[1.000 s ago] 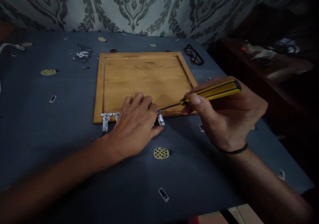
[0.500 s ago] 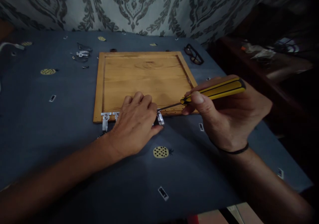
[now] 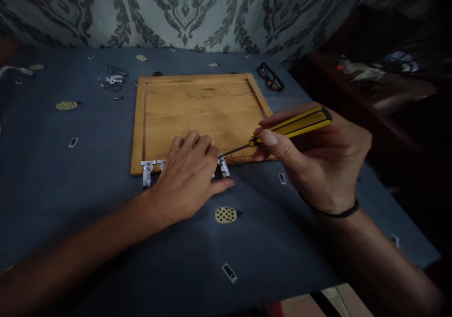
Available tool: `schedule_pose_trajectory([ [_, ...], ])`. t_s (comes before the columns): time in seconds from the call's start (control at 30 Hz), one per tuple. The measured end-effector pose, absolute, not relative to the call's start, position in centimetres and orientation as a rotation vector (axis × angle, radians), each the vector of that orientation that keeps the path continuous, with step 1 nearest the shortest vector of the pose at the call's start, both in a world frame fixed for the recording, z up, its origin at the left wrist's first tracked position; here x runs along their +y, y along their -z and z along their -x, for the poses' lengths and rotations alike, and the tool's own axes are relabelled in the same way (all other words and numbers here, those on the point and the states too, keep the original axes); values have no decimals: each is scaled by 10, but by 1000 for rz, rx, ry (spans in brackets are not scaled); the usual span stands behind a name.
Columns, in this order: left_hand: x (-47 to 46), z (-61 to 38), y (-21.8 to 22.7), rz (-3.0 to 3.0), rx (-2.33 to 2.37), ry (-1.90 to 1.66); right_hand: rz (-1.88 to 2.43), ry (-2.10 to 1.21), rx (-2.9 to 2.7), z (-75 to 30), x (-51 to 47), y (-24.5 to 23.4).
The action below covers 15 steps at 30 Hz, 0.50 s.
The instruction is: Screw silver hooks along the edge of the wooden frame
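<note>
A wooden panel (image 3: 197,114) with a raised frame lies flat on the table. Silver hinges sit along its near edge; the left hinge (image 3: 147,169) shows clearly, and another hinge (image 3: 223,167) is at the right side of my left hand. My left hand (image 3: 189,173) rests over the near edge, fingers curled and thumb by the right hinge, holding it; the fingertips are hidden. My right hand (image 3: 318,152) is closed on a yellow-and-black screwdriver (image 3: 296,123). The screwdriver slants down to the left, its tip at the right hinge beside my left index finger.
A blue tablecloth (image 3: 106,241) with pineapple prints covers the table. Pliers (image 3: 115,78) and a small screw (image 3: 119,98) lie at the back left. Black-framed glasses (image 3: 270,76) lie behind the panel's right corner. A patterned curtain (image 3: 183,11) hangs behind. A dark shelf with clutter (image 3: 367,72) stands right.
The view has shifted slightly. My right hand's grip has turned a little on the screwdriver, whose tip stays at the right hinge. My left thumb reaches slightly further right.
</note>
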State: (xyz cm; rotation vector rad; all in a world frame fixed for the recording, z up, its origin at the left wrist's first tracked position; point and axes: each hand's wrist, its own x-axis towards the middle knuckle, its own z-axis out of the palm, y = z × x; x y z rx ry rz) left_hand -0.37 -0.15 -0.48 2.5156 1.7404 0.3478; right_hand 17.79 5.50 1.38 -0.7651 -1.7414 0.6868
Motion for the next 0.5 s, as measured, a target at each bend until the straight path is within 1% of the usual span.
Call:
schedule_pose_trajectory([
  [0.13,-1,3,5,-2507,1750,-357,779,-706,-1750,-179,55,-15],
  [0.37,0,3,4,-2488,1738,-371,635,-862,-1821,-189,57,-16],
  [0.5,0,2,4,-2487,1757,-367,654,-776,-1829,-187,59,-16],
])
